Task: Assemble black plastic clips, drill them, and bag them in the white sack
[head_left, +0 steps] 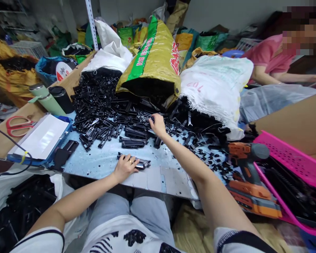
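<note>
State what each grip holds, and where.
Left grip: black part, across its middle, from above. Right grip: at the black pile; any hold cannot be told.

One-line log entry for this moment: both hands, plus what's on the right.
Left hand: on dark part | Right hand: at small metal pieces, grip unclear | Right side: power drill beside pink basket

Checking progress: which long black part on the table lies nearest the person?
The black part under the left hand; the others lie farther back, near the pile.
</note>
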### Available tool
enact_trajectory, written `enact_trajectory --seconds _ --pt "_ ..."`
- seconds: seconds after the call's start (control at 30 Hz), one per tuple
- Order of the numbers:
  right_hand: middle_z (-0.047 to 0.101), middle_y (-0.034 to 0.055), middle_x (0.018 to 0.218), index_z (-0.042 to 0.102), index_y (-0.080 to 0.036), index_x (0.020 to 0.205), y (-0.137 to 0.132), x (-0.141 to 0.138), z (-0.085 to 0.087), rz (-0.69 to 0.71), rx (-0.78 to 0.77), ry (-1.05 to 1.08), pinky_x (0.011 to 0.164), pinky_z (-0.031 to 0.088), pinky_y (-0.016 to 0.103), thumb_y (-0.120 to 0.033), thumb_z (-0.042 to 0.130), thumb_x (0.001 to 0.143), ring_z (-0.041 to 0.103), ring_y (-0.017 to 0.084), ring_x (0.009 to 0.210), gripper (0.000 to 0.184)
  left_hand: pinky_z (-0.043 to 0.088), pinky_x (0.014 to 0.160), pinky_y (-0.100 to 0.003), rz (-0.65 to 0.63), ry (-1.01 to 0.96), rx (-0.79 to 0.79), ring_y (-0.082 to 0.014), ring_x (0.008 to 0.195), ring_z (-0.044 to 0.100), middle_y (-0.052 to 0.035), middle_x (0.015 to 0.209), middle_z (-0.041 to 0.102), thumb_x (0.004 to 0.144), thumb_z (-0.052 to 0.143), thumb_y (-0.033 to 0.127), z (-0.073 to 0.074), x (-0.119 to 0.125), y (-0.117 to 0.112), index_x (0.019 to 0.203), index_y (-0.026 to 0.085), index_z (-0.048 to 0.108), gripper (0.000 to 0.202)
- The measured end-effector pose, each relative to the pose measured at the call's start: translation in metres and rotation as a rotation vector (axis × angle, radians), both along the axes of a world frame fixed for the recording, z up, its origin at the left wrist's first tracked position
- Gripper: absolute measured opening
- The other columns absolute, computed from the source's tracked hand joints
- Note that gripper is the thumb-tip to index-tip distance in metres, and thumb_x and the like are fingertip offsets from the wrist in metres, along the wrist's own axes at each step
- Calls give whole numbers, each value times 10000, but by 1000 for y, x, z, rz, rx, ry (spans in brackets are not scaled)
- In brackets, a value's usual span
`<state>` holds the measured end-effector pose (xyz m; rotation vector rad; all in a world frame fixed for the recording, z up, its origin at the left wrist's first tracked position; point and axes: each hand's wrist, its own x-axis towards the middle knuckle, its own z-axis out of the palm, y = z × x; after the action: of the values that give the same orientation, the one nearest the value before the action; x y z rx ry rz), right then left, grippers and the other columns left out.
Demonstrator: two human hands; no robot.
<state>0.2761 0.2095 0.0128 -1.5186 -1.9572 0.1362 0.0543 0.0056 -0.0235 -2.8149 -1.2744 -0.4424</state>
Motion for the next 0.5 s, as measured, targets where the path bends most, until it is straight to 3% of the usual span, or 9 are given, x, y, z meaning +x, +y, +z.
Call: enact_trajectory --seconds 0.13,0.23,0.33,0.43,0.5 --pt "474 286 1207 512 36 1106 79 25 11 -263 -170 -35 964 295 427 -247 460 878 388 255 1167 366 390 870 -430 154 -14 -21 -283 1074 502 -139 1138 593 805 619 436 4 11 38 1243 167 515 524" --pt "537 313 1091 578 12 927 116 36 15 -326 -265 9 899 326 487 -250 521 850 448 288 1113 279 363 925 -422 221 -115 8 -275 1132 461 -139 1181 563 853 525 492 15 1 64 1294 153 454 561" --pt "591 268 994 588 -57 777 136 40 19 -330 -335 61 852 359 464 -324 630 783 518 279 1027 271 390 885 -397 474 -179 34 -274 1099 470 -158 1182 548 907 441 402 32 -27 99 1271 127 456 457" --pt "615 204 886 544 -93 626 141 43 26 -265 -375 135 812 367 356 -323 695 704 547 190 912 287 401 837 -418 780 -101 46 -297 1058 480 -205 1142 537 895 390 203 43 -60 140 1207 94 490 345" --pt "611 138 765 496 -111 534 136 45 35 -196 -410 200 748 357 272 -296 693 677 520 99 777 306 378 867 -456 764 17 40 -306 1095 454 -207 1164 523 873 346 108 45 -79 164 1135 109 532 322"
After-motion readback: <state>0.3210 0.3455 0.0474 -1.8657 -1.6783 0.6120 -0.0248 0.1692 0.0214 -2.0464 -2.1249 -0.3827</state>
